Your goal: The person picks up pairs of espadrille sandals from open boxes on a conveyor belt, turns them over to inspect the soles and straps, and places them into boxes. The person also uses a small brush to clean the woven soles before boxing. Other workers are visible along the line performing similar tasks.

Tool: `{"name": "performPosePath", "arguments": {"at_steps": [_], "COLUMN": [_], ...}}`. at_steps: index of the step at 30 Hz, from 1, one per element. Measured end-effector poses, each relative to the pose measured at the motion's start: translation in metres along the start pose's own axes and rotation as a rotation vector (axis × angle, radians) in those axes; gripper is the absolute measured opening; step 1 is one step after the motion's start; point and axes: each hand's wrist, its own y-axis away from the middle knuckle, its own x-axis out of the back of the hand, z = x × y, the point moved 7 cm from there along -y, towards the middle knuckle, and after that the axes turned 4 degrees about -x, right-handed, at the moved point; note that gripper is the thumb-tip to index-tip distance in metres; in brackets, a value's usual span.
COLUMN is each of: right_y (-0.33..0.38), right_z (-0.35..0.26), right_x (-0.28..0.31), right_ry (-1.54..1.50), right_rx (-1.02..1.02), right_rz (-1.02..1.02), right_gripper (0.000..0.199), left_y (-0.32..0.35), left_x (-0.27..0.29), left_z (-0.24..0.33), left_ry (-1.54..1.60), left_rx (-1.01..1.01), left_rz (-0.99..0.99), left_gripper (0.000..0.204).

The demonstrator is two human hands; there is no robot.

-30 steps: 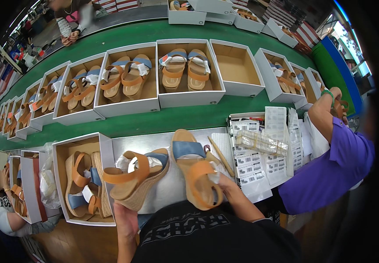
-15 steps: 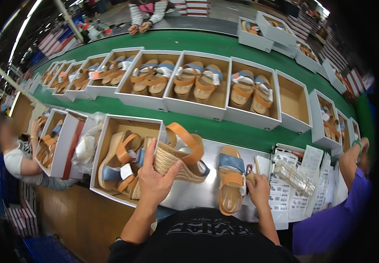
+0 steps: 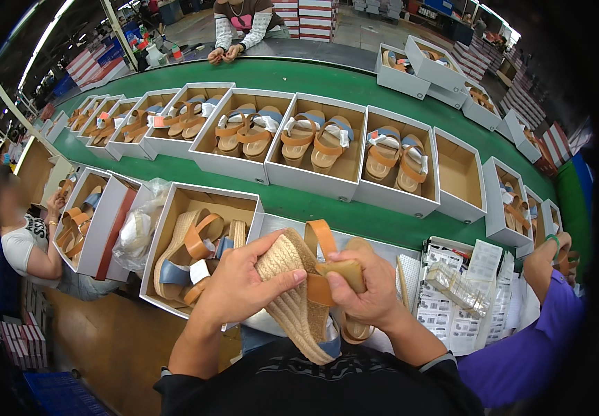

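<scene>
A wedge sandal (image 3: 299,298) with a woven straw sole, tan straps and a blue band is held up close in front of me, sole turned toward me. My left hand (image 3: 240,284) wraps its left side. My right hand (image 3: 368,288) pinches its tan strap on the right. A second sandal (image 3: 355,326) lies partly hidden under my right hand on the grey worktop. Just left stands an open box (image 3: 174,208) holding a pair of the same sandals (image 3: 195,253).
A green conveyor belt (image 3: 244,187) carries a row of open boxes with sandal pairs; one box (image 3: 460,173) is empty. Label sheets and a clear packet (image 3: 455,291) lie at right beside a person's purple sleeve (image 3: 528,347). Another person (image 3: 25,239) works at left, one stands across the belt (image 3: 240,28).
Both hands have come together on the wedge sandal and lifted it closer, turning its sole toward me. My right hand left the sandal lying on the worktop.
</scene>
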Motion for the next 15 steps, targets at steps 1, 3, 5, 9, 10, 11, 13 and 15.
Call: {"name": "performPosePath", "arguments": {"at_steps": [1,3,5,9,10,11,13,15], "right_y": [-0.002,-0.003,-0.003,-0.004,-0.003,-0.002,0.003,0.007], "right_z": [-0.001,-0.001,-0.006,-0.006,-0.005,-0.004,-0.004,0.000], "right_x": [-0.001,-0.003,-0.002,-0.005,-0.007,-0.007,-0.005,0.000], "right_ry": [0.020,0.071,0.106,0.229,0.240,0.244,0.211,0.172], "right_rx": [0.013,0.016,0.067,0.047,0.040,0.018,-0.008,-0.064], "right_rz": [-0.002,0.007,0.077,0.105,0.076,0.055,0.035,0.057], "right_gripper": [0.031,0.031,0.030,0.027,0.027,0.027,0.026,0.024], "left_y": [-0.001,-0.001,-0.003,-0.004,-0.003,-0.003,-0.003,-0.003], "left_x": [-0.002,-0.005,-0.008,-0.012,-0.013,-0.012,-0.012,-0.014], "left_z": [0.001,-0.001,0.002,-0.001,-0.001,-0.002,-0.004,-0.009], "left_ry": [0.029,0.027,0.014,-0.075,-0.052,-0.034,-0.006,0.016], "left_rx": [-0.003,0.050,0.026,0.089,0.090,0.087,0.078,0.106], "left_rz": [-0.018,-0.050,-0.075,-0.122,-0.129,-0.130,-0.126,-0.134], "left_gripper": [0.058,0.058,0.057,0.057,0.056,0.056,0.056,0.056]}}
